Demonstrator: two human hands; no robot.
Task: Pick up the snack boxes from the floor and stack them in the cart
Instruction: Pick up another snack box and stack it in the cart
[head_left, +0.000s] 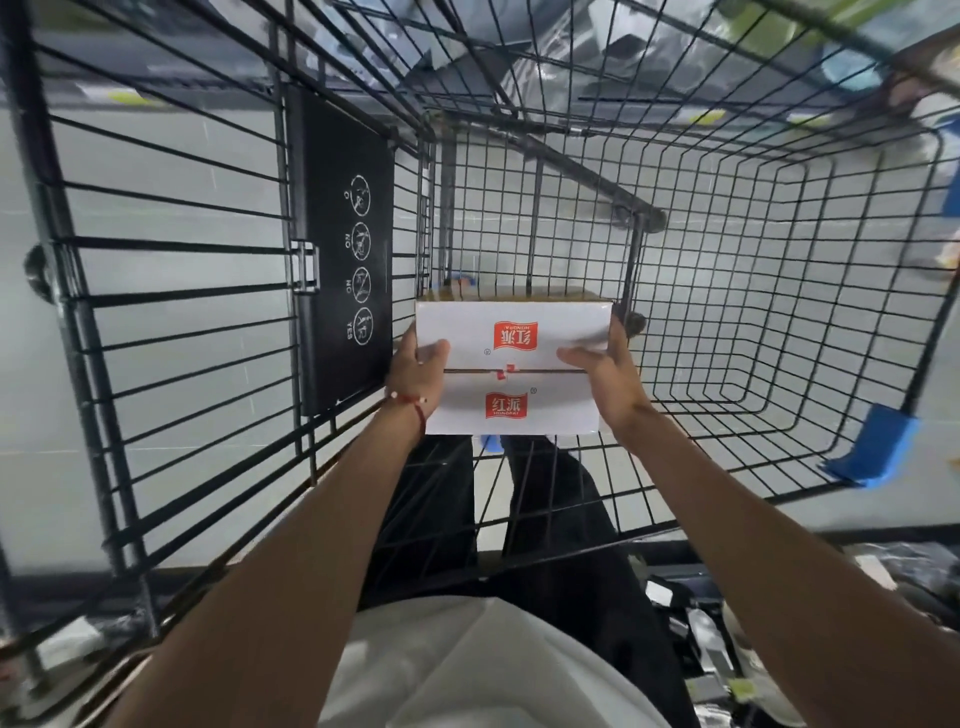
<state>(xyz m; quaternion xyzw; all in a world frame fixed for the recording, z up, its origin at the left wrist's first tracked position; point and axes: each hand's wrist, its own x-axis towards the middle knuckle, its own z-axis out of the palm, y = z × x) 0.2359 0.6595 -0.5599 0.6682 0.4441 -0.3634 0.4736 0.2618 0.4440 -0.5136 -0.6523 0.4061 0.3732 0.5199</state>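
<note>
One white box (511, 371) is being held between two hands inside one wire cart (727, 270). The left hand (415, 371) is gripping its left edge and the right hand (605, 371) its right, thumbs lying on top beside two red logos (516, 334). One black sign (343, 249) is hanging just left of the left fingers.

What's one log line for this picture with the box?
snack box: held in cart basket | left hand: grips left edge | right hand: grips right edge | set down: cannot tell
</note>
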